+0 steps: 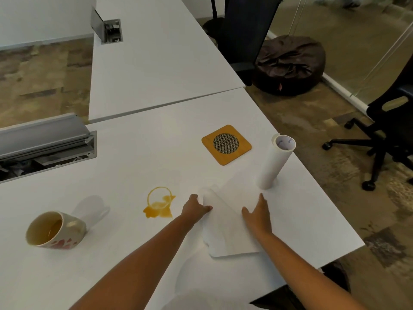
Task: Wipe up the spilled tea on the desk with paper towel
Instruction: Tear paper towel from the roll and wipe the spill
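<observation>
Two bare forearms reach from six o'clock across a white desk (138, 157). Between the hands lies a white sheet (225, 227) of paper towel, partly folded. The left hand (195, 208) pinches the sheet's lifted left corner between thumb and fingers, seemingly to fold or gather it into a pad. The right hand (258, 214) rests flat, fingers spread, grasping nothing, likely pinning the sheet in place. Just beside the left hand, at nine o'clock, sits the amber tea spill (159, 206), a ring with a puddle, unwiped. Further toward nine o'clock a mug (54, 230) lies tipped over. At one o'clock the towel roll (276, 163) stands upright. Beyond, at twelve o'clock, lies a wooden coaster (226, 144).
</observation>
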Available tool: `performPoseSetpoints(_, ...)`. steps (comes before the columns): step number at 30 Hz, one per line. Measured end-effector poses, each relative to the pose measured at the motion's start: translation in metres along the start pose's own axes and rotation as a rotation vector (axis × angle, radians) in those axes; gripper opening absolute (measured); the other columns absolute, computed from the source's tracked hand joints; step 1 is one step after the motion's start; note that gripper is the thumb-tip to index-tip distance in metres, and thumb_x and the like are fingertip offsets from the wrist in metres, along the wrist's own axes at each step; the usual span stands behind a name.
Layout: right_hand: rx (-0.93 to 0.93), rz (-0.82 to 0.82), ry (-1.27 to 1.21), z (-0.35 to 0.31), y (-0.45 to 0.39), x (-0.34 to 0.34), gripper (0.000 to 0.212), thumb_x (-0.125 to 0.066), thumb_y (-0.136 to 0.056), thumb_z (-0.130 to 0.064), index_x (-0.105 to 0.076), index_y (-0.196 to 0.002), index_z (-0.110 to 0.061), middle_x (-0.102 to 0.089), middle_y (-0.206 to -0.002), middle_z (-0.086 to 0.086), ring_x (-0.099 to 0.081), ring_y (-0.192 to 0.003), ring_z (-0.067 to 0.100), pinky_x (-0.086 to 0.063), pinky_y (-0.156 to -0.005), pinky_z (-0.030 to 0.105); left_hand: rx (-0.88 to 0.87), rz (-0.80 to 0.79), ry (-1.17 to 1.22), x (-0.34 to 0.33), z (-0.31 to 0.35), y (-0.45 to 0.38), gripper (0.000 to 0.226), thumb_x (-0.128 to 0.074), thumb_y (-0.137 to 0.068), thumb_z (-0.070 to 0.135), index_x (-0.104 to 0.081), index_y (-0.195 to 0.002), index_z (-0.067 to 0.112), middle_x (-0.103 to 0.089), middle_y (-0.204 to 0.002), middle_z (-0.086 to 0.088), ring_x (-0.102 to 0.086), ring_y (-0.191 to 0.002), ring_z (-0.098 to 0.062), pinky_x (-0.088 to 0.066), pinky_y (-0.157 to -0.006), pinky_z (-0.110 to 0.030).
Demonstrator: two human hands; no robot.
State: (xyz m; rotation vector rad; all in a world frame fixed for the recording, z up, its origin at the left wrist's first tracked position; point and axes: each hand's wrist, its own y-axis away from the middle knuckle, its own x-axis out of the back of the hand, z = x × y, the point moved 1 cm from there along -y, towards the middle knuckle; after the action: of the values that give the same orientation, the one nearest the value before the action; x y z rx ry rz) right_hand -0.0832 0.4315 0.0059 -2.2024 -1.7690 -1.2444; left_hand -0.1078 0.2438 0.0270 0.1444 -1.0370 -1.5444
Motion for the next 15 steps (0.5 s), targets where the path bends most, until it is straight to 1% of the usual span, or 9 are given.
performPoseSetpoints(2,0.03,-0.076,0.031,-0.001,0.006,-0.006,0.075,-0.056,-0.09,-0.029,-0.012,-0.148,-0.01,-0.015,-0.156,0.013,-0.02,-0.143,0.027,-0.024,-0.113,0.036,-0.009,0.008,0.007,-0.001,0.0,0.003,0.061,-0.067,-0.082,0.021,-0.039,-0.135,0.006,-0.053,-0.13,-0.015,-0.049,-0.121,-0.028,-0.038,-0.103,-0.033)
performPoseSetpoints(4,0.064,-0.152,0.037,-0.005,0.009,-0.007,0.075,-0.055,-0.089,-0.038,-0.015,-0.147,-0.013,-0.018,-0.155,0.01,-0.022,-0.142,0.024,-0.025,-0.112,0.035,-0.048,0.007,-0.047,0.002,-0.001,0.003,0.047,-0.066,-0.082,0.017,-0.051,-0.125,0.007,-0.057,-0.122,-0.013,-0.054,-0.114,-0.027,-0.041,-0.095,-0.032)
performPoseSetpoints(6,0.1,-0.233,0.042,-0.01,0.012,-0.006,0.077,-0.056,-0.087,-0.045,-0.017,-0.147,-0.015,-0.024,-0.154,0.005,-0.027,-0.14,0.022,-0.027,-0.111,0.033,-0.11,0.008,-0.083,0.008,0.001,0.006,0.025,-0.065,-0.082,0.016,-0.062,-0.105,0.007,-0.061,-0.1,-0.008,-0.057,-0.094,-0.023,-0.041,-0.078,-0.027)
performPoseSetpoints(7,0.108,-0.276,0.034,-0.013,0.013,-0.005,0.079,-0.057,-0.085,-0.047,-0.018,-0.146,-0.017,-0.028,-0.153,0.003,-0.031,-0.138,0.022,-0.028,-0.109,0.031,-0.139,0.005,-0.055,0.013,0.002,0.007,0.007,-0.065,-0.082,0.014,-0.062,-0.086,0.009,-0.056,-0.083,-0.004,-0.053,-0.078,-0.019,-0.037,-0.068,-0.026)
performPoseSetpoints(8,0.111,-0.319,0.024,-0.016,0.015,-0.004,0.08,-0.058,-0.084,-0.049,-0.018,-0.146,-0.018,-0.031,-0.151,0.0,-0.035,-0.136,0.021,-0.03,-0.108,0.031,-0.154,-0.008,0.007,0.016,0.001,0.008,0.015,-0.064,-0.082,0.012,-0.055,-0.07,0.012,-0.049,-0.07,-0.001,-0.046,-0.067,-0.015,-0.032,-0.06,-0.024)
performPoseSetpoints(9,0.11,-0.361,0.015,-0.019,0.017,-0.005,0.082,-0.06,-0.082,-0.05,-0.018,-0.145,-0.021,-0.035,-0.149,-0.001,-0.038,-0.133,0.021,-0.032,-0.106,0.031,-0.178,-0.028,0.071,0.021,0.0,0.009,0.024,-0.064,-0.082,0.01,-0.05,-0.064,0.014,-0.044,-0.064,0.002,-0.041,-0.061,-0.012,-0.03,-0.057,-0.023)
performPoseSetpoints(12,0.132,-0.449,0.019,-0.029,0.023,-0.007,0.084,-0.066,-0.077,-0.051,-0.022,-0.144,-0.025,-0.043,-0.14,-0.001,-0.046,-0.125,0.021,-0.039,-0.097,0.029,-0.236,-0.068,0.294,0.036,0.003,0.02,0.004,-0.063,-0.085,0.01,-0.061,-0.082,0.011,-0.057,-0.07,0.004,-0.051,-0.066,-0.008,-0.042,-0.058,-0.017)
performPoseSetpoints(13,0.159,-0.467,0.028,-0.033,0.025,-0.007,0.082,-0.067,-0.076,-0.05,-0.027,-0.142,-0.025,-0.046,-0.135,-0.002,-0.049,-0.122,0.02,-0.041,-0.093,0.027,-0.253,-0.063,0.35,0.042,0.004,0.024,0.002,-0.062,-0.086,0.01,-0.062,-0.084,0.01,-0.059,-0.072,0.004,-0.054,-0.068,-0.007,-0.045,-0.059,-0.014)
performPoseSetpoints(15,0.25,-0.489,0.043,-0.043,0.028,-0.01,0.067,-0.068,-0.079,-0.043,-0.039,-0.136,-0.023,-0.053,-0.123,-0.004,-0.054,-0.114,0.018,-0.042,-0.086,0.023,-0.284,-0.043,0.409,0.051,0.003,0.029,0.01,-0.062,-0.086,0.009,-0.061,-0.077,0.013,-0.059,-0.072,0.004,-0.055,-0.067,-0.006,-0.046,-0.055,-0.009)
